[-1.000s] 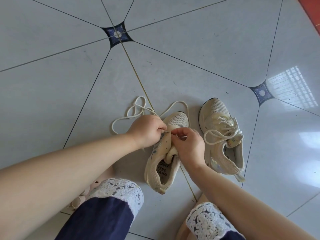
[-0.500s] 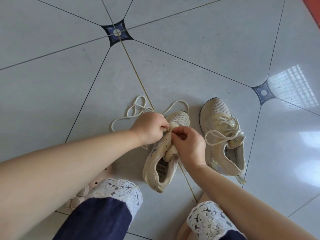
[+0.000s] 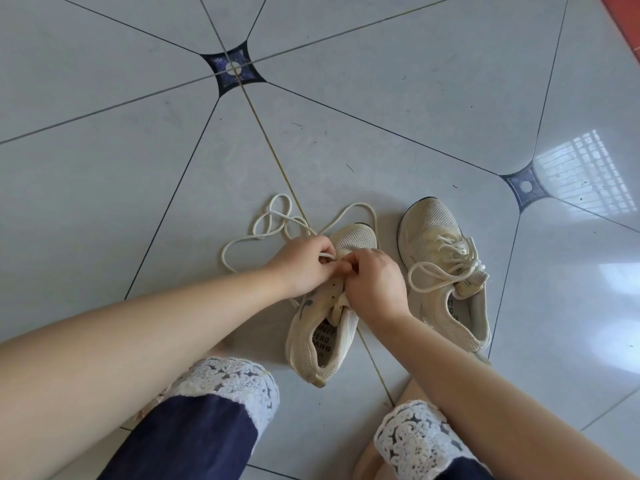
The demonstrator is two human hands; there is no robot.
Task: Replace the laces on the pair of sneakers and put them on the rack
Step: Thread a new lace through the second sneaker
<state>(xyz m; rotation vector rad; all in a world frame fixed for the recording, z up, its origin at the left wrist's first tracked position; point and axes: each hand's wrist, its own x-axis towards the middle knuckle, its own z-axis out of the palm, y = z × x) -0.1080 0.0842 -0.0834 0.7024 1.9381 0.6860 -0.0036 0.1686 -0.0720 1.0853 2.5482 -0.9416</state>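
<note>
Farthest left, a long cream cord lace [image 3: 277, 221] lay in loose loops on the glossy grey tiled floor [image 3: 104, 168]. Its slack was spread out beyond the toe, seemingly so that it could feed without snagging. The left hand [image 3: 303, 266] had its fingers curled and pinched that lace close to the front eyelets, a short grip that suits steering a limp end into a small hole. Beneath both hands sat the unlaced cream mesh sneaker [image 3: 323, 329], sole down and toe pointing away from the person. Its collar gaped and its side eyelets were bare, so threading looked to be only at the first holes. The right hand [image 3: 377, 284] was clamped, fingertips bunched, on the sneaker's throat where the tongue rose, probably to steady the flap against the pull. Whether it also nipped the lace tip could not be told. Just beside it, to the right, the second cream sneaker [image 3: 446, 282] stood laced and tied in a bow, parked clear of the work. No rack was in view, so shelving the pair was not yet done.
</note>
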